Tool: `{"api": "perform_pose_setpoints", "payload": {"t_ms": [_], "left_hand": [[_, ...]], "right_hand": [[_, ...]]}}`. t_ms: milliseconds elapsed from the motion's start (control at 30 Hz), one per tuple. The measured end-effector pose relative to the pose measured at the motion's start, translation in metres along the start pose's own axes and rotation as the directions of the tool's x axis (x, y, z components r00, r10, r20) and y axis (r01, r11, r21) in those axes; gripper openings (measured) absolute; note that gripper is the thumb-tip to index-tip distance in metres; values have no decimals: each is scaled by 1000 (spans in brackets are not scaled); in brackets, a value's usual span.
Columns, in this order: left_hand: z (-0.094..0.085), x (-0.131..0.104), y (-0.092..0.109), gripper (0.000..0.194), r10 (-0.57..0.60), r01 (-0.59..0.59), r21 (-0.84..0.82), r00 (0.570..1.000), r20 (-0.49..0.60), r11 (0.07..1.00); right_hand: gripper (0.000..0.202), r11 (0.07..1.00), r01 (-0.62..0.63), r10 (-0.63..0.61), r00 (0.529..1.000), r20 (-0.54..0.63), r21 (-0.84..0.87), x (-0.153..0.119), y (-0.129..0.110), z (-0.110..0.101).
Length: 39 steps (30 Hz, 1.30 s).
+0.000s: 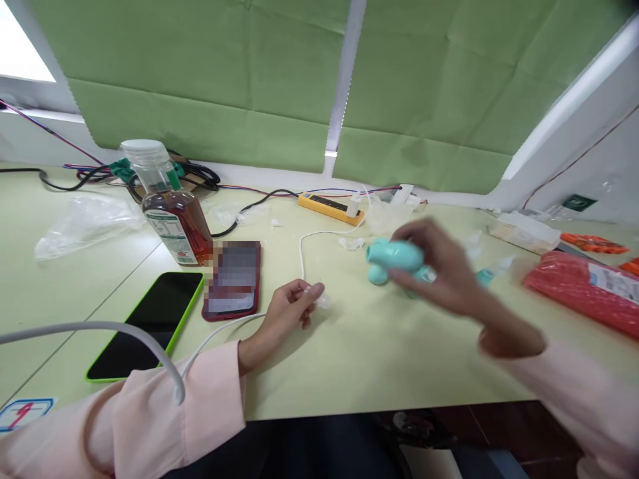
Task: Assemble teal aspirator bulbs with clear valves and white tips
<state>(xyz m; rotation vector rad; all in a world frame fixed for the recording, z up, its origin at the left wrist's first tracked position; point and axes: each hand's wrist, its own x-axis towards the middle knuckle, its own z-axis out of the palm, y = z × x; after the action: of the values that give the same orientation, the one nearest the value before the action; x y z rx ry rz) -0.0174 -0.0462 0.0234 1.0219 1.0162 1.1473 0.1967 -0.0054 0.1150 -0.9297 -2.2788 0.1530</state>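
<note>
My left hand (292, 309) is closed over the table's middle, pinching a small clear plastic piece (323, 299). A white cable (301, 249) runs from the power strip down to these fingers, and another length passes under the wrist. To the right, my right hand (434, 263), blurred by motion, grips a glossy turquoise rounded object (395, 255) between thumb and fingers. More turquoise pieces (378, 274) lie beneath and beside it on the table, partly hidden by the hand.
A bottle of brown liquid (177, 223) stands at the left behind a red-cased phone (232, 279) and a green-edged phone (150, 322). A yellow power strip (329, 208) lies at the back. A red package (582, 286) and white box (524, 231) sit right.
</note>
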Motion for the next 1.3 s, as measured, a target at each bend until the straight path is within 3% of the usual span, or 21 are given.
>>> {"api": "perform_pose_setpoints", "payload": {"t_ms": [133,233,400,600,800,933,1033,1167,1300], "left_hand": [[0,-3,-2,35,-2,-4,87,998,67,996],[1,-6,-1,37,83,-83,289,996,14,954],[0,-7,-2,36,195,-126,442,974,-114,888],[0,-4,-3,38,257,-131,463,941,-220,877],[0,-1,-2,37,264,-91,548,933,-246,832],[3,-4,-1,33,248,-80,555,940,-236,828],[2,-5,0,29,258,-102,561,944,-206,822],[0,-4,-1,27,272,-117,578,944,-188,808],[0,-3,-3,28,280,-117,601,942,-186,791]], "right_hand": [[22,980,-103,70,979,190,168,-38,-14,70],[21,933,-185,94,953,289,308,-42,-14,89],[24,909,-241,131,940,316,339,-41,-21,91],[28,949,-148,74,963,258,280,-47,-23,95],[30,994,67,-79,986,149,86,-45,-22,102],[29,990,140,-137,987,88,-30,-44,-21,105],[26,978,187,-178,979,100,-90,-46,-21,106],[24,913,241,-218,970,105,-329,-51,-21,108],[28,870,197,-156,979,127,-451,-54,-24,110]]}}
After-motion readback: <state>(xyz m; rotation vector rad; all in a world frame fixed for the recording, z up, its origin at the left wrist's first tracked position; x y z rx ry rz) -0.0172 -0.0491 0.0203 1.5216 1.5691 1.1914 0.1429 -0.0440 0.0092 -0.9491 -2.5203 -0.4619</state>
